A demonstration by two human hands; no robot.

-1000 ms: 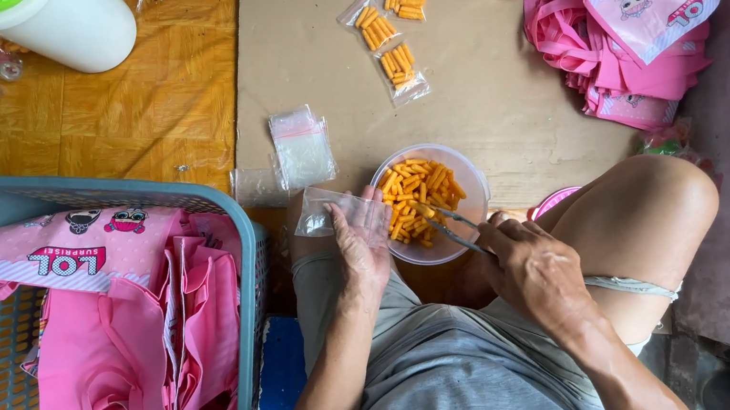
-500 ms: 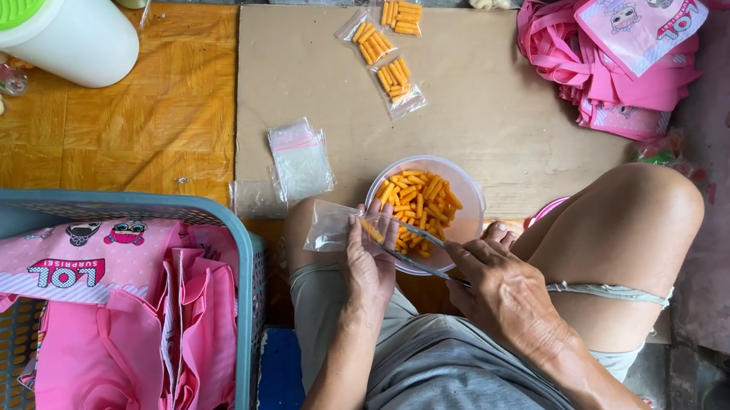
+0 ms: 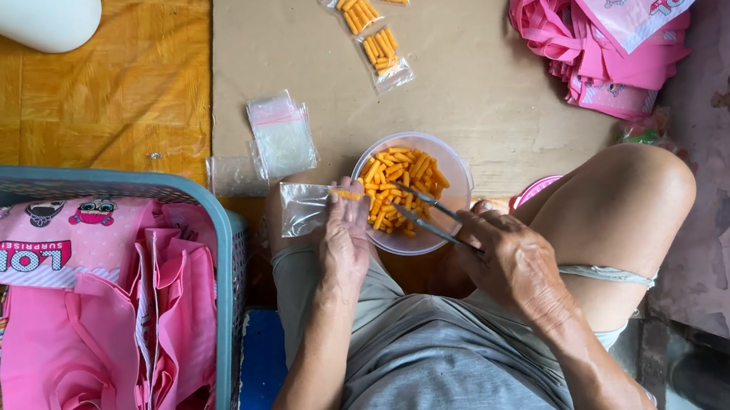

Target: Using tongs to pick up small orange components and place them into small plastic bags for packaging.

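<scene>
Light, crisp orange sticks going from bowl to bag – handle them gently.

Your left hand (image 3: 344,242) pinches the mouth of a small clear bag (image 3: 306,208) at 9 o'clock of the clear bowl (image 3: 454,184), its fingers closed on the thin, slippery film – it looks limp, so hold it by the rim. The orange snack sticks (image 3: 400,180) lie heaped in the bowl on your lap; they look light, dry and brittle, best taken mid-length with little squeeze. Your right hand (image 3: 512,255), at 5 o'clock of the bowl, is clenched on thin metal tongs (image 3: 428,210) whose tips reach into the heap. Filled bags (image 3: 373,1) lie at 12 o'clock on the cardboard (image 3: 482,81).
</scene>
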